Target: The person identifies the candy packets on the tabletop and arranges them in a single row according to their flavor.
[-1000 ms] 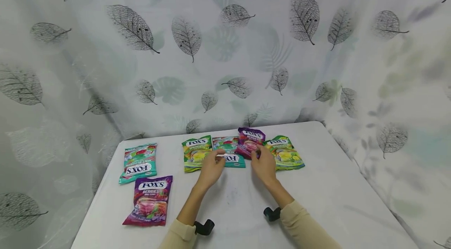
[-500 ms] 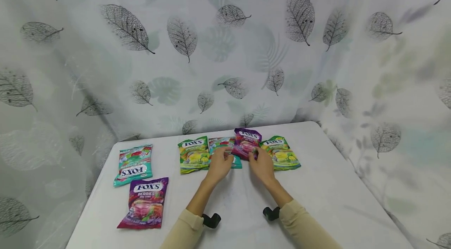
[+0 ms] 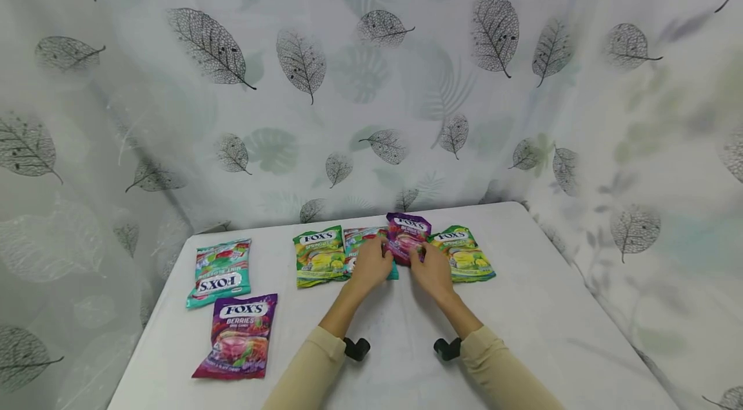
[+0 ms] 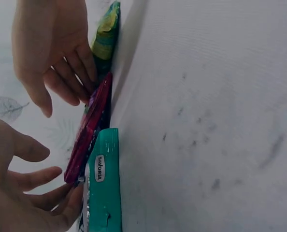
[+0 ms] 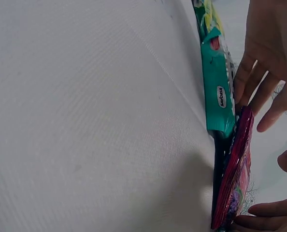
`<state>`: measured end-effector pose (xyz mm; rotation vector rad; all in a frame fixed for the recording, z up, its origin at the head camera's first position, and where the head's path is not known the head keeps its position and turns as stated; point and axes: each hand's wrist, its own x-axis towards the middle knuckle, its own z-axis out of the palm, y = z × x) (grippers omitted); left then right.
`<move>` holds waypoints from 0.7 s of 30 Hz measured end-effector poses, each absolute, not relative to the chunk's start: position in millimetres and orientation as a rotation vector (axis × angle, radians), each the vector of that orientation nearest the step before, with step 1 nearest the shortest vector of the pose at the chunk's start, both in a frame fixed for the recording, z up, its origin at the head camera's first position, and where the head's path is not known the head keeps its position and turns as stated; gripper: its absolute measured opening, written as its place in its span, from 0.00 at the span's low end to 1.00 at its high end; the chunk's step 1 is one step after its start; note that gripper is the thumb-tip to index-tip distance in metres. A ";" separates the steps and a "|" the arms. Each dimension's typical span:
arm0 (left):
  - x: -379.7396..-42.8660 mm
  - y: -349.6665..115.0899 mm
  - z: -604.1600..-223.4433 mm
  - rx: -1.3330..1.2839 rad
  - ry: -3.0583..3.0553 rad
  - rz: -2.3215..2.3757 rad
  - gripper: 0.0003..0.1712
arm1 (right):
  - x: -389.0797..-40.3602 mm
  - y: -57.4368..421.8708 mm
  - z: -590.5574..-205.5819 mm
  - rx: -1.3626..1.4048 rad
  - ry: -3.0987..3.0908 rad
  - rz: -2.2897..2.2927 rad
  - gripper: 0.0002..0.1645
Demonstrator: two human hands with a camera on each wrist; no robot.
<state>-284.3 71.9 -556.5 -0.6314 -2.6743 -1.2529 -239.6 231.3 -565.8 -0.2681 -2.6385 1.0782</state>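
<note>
A purple Fox's Berries candy bag (image 3: pixel 409 231) lies in the back row, its left side overlapping a teal candy bag (image 4: pixel 109 193). My left hand (image 3: pixel 371 263) touches the purple bag's left edge with extended fingertips, in front of the teal bag. At the opposite edge, fingers of my right hand (image 3: pixel 433 269) touch the purple bag. Both thumbs stand apart from it in the wrist views. A yellow-green Fox's bag (image 3: pixel 320 258) flanks the teal one on the left; another yellow-green bag (image 3: pixel 464 258) lies just right of the purple bag.
On the left of the white table (image 3: pixel 383 365) lie a second teal bag (image 3: pixel 219 273) and, nearer the front, a second purple bag (image 3: pixel 239 339). A leaf-patterned curtain (image 3: pixel 371 100) hangs behind the table and along its sides.
My left hand has moved right, from the teal bag to the purple bag's left edge. My right hand stays at the right edge. The head view has shifted slightly.
</note>
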 end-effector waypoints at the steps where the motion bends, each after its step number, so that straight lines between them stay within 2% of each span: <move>1: -285.8 74.2 -556.0 -0.641 -2.680 -1.233 0.19 | -240.2 232.2 -565.4 -0.274 -2.638 1.080 0.34; 12: -298.6 87.4 -550.1 -0.572 -2.797 -1.213 0.22 | -249.0 237.6 -566.0 -0.320 -2.647 1.109 0.36; 21: -305.7 91.4 -556.0 -0.493 -2.777 -1.247 0.25 | -262.2 249.6 -568.2 -0.322 -2.668 1.051 0.25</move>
